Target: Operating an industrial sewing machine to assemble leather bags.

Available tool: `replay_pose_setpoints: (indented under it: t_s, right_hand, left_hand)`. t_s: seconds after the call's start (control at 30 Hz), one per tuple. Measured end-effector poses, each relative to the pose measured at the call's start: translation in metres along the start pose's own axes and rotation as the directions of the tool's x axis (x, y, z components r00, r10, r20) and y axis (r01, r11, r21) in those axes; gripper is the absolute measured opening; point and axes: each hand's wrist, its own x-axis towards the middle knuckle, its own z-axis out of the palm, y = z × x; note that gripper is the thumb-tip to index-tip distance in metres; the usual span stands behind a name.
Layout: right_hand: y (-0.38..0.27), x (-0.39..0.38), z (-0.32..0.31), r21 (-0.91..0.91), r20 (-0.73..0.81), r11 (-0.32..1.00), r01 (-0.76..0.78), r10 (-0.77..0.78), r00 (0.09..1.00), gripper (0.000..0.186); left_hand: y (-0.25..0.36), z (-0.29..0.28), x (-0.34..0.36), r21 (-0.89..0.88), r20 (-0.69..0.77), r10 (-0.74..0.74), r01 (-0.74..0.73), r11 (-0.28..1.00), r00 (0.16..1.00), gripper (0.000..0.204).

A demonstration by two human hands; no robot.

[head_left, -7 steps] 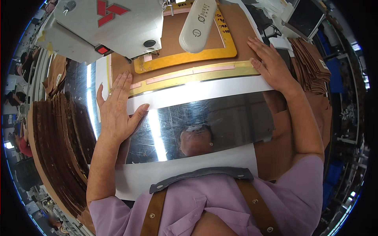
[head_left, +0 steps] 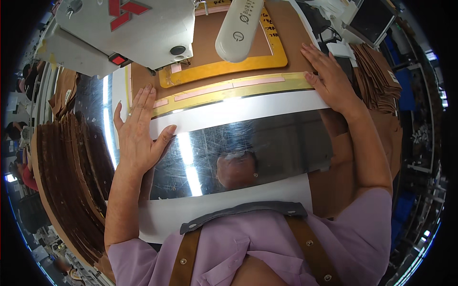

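Observation:
My left hand (head_left: 138, 131) lies flat with fingers spread on the left end of a sheet with a white border strip (head_left: 238, 110) and a yellow taped band (head_left: 210, 94). At the right end my right hand (head_left: 331, 81) rests palm down, fingers stretched, its thumb touching the band's end. Between and beyond the hands is a brown sheet (head_left: 293, 38), with a yellow frame (head_left: 224, 66) on it bearing handwriting. The frame's far side is partly hidden by the machine. Neither hand grips anything.
A grey-white sewing machine head (head_left: 129, 33) and a long pale rounded part (head_left: 240, 33) overhang the frame. Nearer me lies a scratched shiny metal plate (head_left: 281, 148). Brown pieces are stacked at left (head_left: 62, 167) and right (head_left: 377, 76). A dark screen (head_left: 367, 21) stands far right.
Very little differs. The machine head, the frame's left side and my left hand sit slightly further left in the picture. My right hand keeps nearly the same place.

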Motion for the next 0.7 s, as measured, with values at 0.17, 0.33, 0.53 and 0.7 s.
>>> replay_pose_setpoints:
  t_s: [0.17,0.33,0.53,0.7]
  right_hand:
    - [-0.010,-0.009,-0.002,-0.032,-0.043,0.998,0.057,-0.058,0.997,0.062]
    - [-0.022,-0.031,-0.017,-0.047,0.076,0.998,0.040,-0.037,0.996,0.065]
    - [-0.030,-0.035,-0.008,-0.018,0.063,1.000,0.025,-0.024,0.998,0.064]
    - [-0.027,-0.037,-0.004,-0.013,0.029,0.999,0.045,-0.044,0.999,0.062]
  left_hand:
    - [-0.004,-0.003,-0.006,-0.048,-0.035,-0.021,0.020,0.999,0.999,0.081]
    - [0.005,-0.008,-0.014,-0.086,-0.010,-0.048,0.047,0.995,0.999,0.085]
    - [0.000,-0.004,-0.021,-0.106,-0.015,-0.080,0.078,0.991,0.997,0.089]
    - [-0.001,-0.001,-0.025,-0.089,-0.072,-0.092,0.086,0.992,0.993,0.087]
